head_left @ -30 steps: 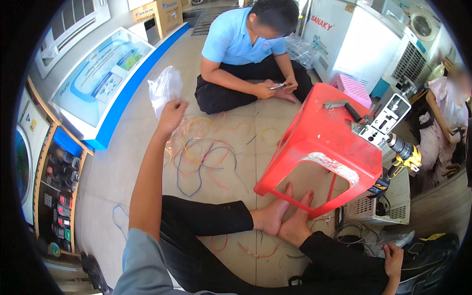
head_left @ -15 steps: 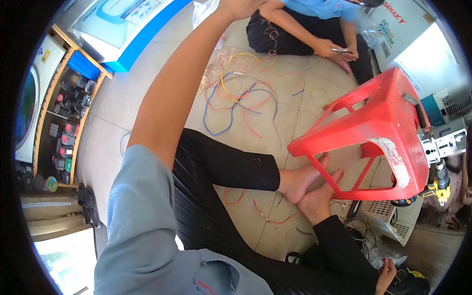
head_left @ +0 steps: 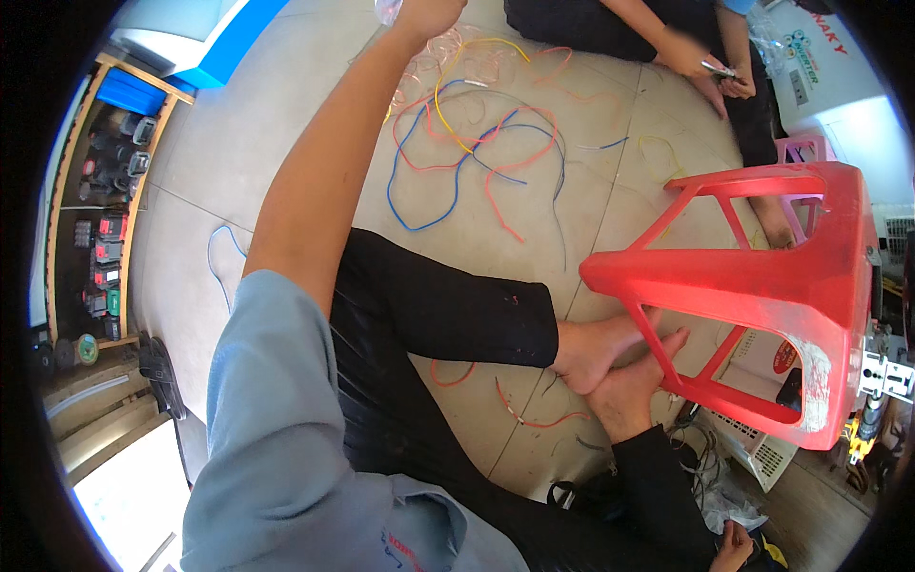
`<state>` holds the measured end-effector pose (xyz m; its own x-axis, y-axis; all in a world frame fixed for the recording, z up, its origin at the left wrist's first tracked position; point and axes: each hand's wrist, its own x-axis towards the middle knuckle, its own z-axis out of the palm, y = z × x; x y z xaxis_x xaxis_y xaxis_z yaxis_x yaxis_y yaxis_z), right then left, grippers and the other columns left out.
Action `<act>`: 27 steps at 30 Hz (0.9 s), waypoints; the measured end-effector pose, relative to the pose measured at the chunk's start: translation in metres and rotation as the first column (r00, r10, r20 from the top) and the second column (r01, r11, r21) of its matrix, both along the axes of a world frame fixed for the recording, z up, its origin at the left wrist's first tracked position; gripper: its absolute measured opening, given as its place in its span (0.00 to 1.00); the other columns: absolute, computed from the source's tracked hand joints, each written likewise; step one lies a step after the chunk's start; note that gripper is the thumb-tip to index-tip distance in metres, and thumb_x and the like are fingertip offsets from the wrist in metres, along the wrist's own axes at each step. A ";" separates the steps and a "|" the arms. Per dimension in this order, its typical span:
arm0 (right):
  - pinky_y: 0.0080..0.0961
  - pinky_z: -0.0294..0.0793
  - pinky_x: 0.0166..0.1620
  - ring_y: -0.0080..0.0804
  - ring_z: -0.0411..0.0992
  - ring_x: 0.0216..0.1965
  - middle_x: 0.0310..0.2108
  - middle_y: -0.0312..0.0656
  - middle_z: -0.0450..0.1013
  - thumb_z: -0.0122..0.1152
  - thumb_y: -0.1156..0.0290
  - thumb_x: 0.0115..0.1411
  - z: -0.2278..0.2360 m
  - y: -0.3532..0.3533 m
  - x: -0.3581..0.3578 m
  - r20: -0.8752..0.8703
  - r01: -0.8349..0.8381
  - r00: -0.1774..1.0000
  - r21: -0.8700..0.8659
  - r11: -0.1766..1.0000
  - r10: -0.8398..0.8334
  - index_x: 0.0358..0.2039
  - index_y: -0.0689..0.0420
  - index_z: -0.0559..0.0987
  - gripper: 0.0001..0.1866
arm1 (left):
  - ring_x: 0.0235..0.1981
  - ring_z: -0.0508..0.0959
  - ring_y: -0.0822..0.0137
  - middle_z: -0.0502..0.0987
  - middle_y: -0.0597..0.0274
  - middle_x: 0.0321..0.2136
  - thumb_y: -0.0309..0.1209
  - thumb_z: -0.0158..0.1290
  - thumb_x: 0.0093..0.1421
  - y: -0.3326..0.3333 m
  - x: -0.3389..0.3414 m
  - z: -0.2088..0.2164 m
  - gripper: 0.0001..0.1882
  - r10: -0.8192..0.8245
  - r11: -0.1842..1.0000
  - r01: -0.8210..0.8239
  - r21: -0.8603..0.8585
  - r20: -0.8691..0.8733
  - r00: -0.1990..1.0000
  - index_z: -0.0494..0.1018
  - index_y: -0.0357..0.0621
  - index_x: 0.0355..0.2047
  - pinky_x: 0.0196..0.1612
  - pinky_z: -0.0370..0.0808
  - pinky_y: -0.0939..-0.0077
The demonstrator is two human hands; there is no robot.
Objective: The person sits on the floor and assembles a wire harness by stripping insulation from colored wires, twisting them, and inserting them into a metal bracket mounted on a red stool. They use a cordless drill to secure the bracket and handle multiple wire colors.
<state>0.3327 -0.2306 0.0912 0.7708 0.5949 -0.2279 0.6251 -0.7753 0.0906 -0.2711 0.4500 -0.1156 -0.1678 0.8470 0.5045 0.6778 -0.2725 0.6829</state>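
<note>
My left arm stretches forward, and my left hand (head_left: 431, 17) is at the top edge of the view, its fingers partly cut off. A clear plastic bag (head_left: 387, 10) shows beside this hand; whether I touch it cannot be told. Below the hand, a loose tangle of wires lies on the floor, with a blue wire (head_left: 450, 205), a yellow wire (head_left: 439, 105) and a red wire (head_left: 498, 205). At the lower right, my right hand (head_left: 732, 549) has curled fingers beside another crumpled clear bag (head_left: 726, 513); anything inside them is hidden.
A red plastic stool (head_left: 734, 276) stands right of my crossed feet (head_left: 610, 367), with a metal bracket (head_left: 886, 377) and yellow drill (head_left: 861, 440) beyond. Ahead, a co-worker's hands (head_left: 691, 57) hold a small metal tool. Shelves (head_left: 114, 205) with power tools stand left; black shoes (head_left: 160, 374) lie below.
The view has shifted, so the stool sits lower and farther right. My left hand appears farther left and shows less of the plastic bag beside it. My right hand is slightly lower.
</note>
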 end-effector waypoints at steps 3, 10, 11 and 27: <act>0.29 0.61 0.27 0.28 0.66 0.22 0.16 0.40 0.69 0.66 0.81 0.53 -0.052 0.038 -0.069 -0.116 -0.213 0.950 0.437 0.874 0.290 0.29 0.65 0.84 0.03 | 0.38 0.80 0.60 0.81 0.49 0.36 0.28 0.54 0.60 -0.004 0.040 -0.065 0.12 -0.226 0.961 0.229 0.153 -0.034 0.973 0.78 0.36 0.43 0.41 0.75 0.65; 0.33 0.79 0.33 0.36 0.79 0.33 0.34 0.34 0.78 0.65 0.62 0.51 -0.150 0.149 -0.224 -0.059 -0.721 0.552 0.468 0.512 0.832 0.41 0.48 0.83 0.15 | 0.50 0.79 0.51 0.80 0.49 0.46 0.32 0.60 0.61 -0.268 0.222 0.082 0.17 -0.947 0.263 0.938 -0.227 0.126 0.296 0.75 0.38 0.48 0.57 0.72 0.57; 0.32 0.79 0.33 0.35 0.79 0.33 0.34 0.33 0.78 0.66 0.63 0.50 -0.144 0.165 -0.235 -0.081 -0.677 0.562 0.526 0.514 0.823 0.41 0.48 0.83 0.16 | 0.51 0.79 0.47 0.79 0.46 0.46 0.34 0.62 0.58 -0.300 0.224 0.102 0.21 -0.994 0.083 0.973 -0.214 0.045 0.095 0.74 0.40 0.51 0.57 0.72 0.54; 0.35 0.79 0.32 0.40 0.78 0.31 0.33 0.36 0.77 0.61 0.71 0.56 -0.141 0.119 -0.229 -0.109 -0.677 0.480 0.585 0.447 0.871 0.41 0.48 0.83 0.12 | 0.22 0.71 0.74 0.73 0.64 0.24 0.41 0.50 0.72 -0.402 0.154 0.101 0.17 -0.089 0.515 0.856 0.042 0.996 0.005 0.70 0.39 0.49 0.27 0.69 0.76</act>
